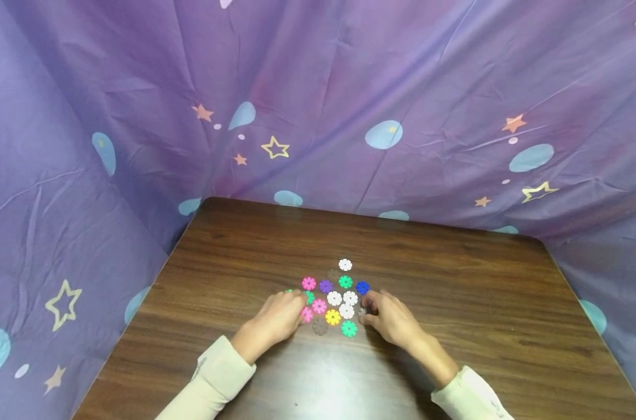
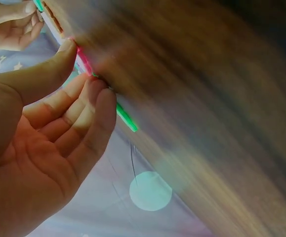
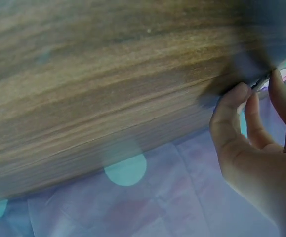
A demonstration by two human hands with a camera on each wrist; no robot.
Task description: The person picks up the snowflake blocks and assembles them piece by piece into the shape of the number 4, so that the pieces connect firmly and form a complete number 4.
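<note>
Flat, notched plastic snowflake discs lie in a loose cluster on the table. At the cluster's left side, my left hand (image 1: 278, 315) holds a pink disc (image 1: 307, 315) by its edges, thumb on one side and fingertips on the other. A green disc (image 2: 127, 117) lies just past those fingers. On the right side my right hand (image 1: 393, 321) pinches a grey disc (image 1: 362, 312) between thumb and finger, close to the tabletop; the fingers partly hide it. Near its fingertips are a blue disc (image 1: 362, 287) and a white disc (image 1: 346, 310).
Between the hands lie a yellow disc (image 1: 333, 317), a purple disc (image 1: 325, 286), a brown disc (image 1: 320, 326) and several others. One white disc (image 1: 345, 265) sits farthest back. The wooden table (image 1: 454, 280) meets a purple patterned curtain (image 1: 318, 116) behind it.
</note>
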